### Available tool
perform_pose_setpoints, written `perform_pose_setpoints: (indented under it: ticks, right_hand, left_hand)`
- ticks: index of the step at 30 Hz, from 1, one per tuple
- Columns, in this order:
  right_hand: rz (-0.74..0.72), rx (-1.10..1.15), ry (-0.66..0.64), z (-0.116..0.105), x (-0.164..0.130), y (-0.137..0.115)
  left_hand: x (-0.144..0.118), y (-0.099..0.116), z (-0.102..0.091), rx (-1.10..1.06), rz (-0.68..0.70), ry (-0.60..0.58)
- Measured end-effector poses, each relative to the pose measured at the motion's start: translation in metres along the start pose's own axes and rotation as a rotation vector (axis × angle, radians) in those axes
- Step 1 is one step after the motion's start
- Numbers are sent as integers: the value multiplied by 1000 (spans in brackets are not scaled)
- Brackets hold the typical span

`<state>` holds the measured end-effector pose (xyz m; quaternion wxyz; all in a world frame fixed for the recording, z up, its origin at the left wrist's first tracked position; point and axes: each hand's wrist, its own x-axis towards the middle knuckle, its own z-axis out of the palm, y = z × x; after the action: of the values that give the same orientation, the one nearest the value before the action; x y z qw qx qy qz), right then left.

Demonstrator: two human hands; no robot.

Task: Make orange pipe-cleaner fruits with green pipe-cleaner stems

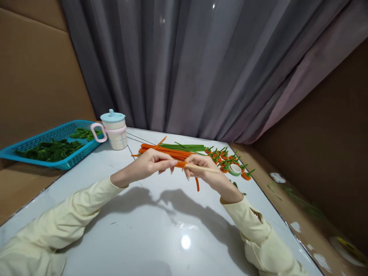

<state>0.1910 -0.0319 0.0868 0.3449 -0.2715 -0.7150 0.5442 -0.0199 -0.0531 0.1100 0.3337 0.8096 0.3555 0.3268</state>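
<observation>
My left hand (pixel 149 165) and my right hand (pixel 202 170) meet over the middle of the white table (pixel 143 230). Between them a thin wooden stick (pixel 201 168) carries a tight orange pipe-cleaner coil (pixel 181 164). The left fingers pinch the coil's left end; the right hand grips the stick, and the orange tail (pixel 197 184) hangs below it. Just behind lie a bundle of orange pipe cleaners (pixel 165 151) and green ones (pixel 186 147).
Several small orange-and-green finished pieces (pixel 225 159) and a roll of green tape (pixel 235 169) lie at the right rear. A lidded cup with a pink handle (pixel 114 130) stands rear left beside a blue tray (pixel 54 145) of green pieces. Grey curtain behind.
</observation>
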Motion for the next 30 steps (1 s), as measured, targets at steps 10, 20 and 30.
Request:
perform_pose_setpoints:
  ticks: [10,20,30]
  right_hand:
    - [-11,-509,234,25,0,1]
    - [-237,-1382,-70,0,-14,-16]
    - [-67,-105,-38,-2,-1,3]
  left_hand:
    - [0,-24,21,731,423,459]
    - [-6,-4,15,573,234,54]
    - [-1,3,3,-137,-73,-116]
